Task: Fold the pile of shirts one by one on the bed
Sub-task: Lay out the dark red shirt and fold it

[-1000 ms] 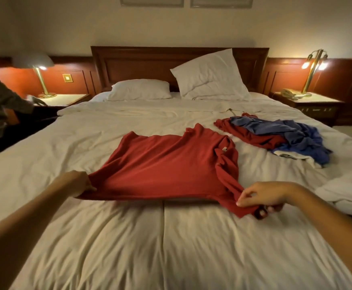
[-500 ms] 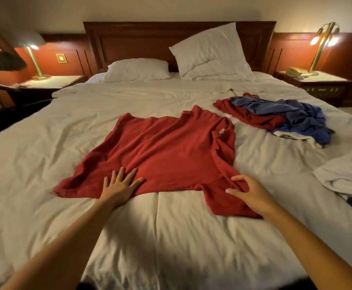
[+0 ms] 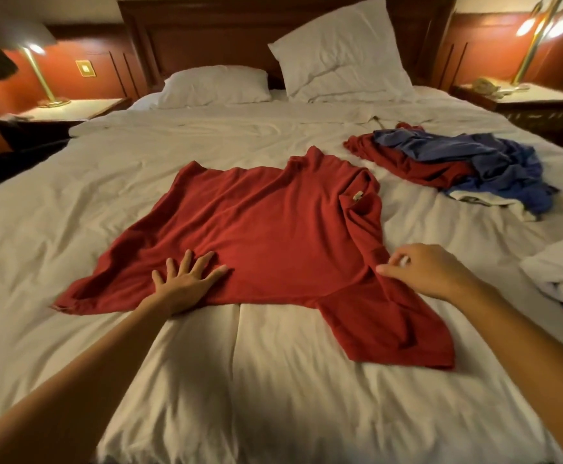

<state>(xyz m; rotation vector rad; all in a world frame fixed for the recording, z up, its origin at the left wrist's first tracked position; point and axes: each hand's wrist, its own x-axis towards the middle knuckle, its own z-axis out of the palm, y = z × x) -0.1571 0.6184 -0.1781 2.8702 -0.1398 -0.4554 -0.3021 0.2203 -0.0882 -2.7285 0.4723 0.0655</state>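
Red shirt [image 3: 266, 236] lies spread flat at frame centre on the bed [image 3: 273, 396]. Its long axis runs left-right, hem to the left and collar to the right. The near sleeve trails to lower right.

Left hand [image 3: 186, 283] is flat with fingers splayed, pressing the shirt's near edge.

Right hand [image 3: 430, 272] is at the sleeve seam, fingers curled and thumb tip on the cloth. Cannot tell whether it actually pinches fabric. It is the nearer hand to the sleeve, so a sleeve fold inward, toward frame left, probably falls to it.

No containers. The unfolded pile [image 3: 457, 162] sits upper right, well apart: blue over red.
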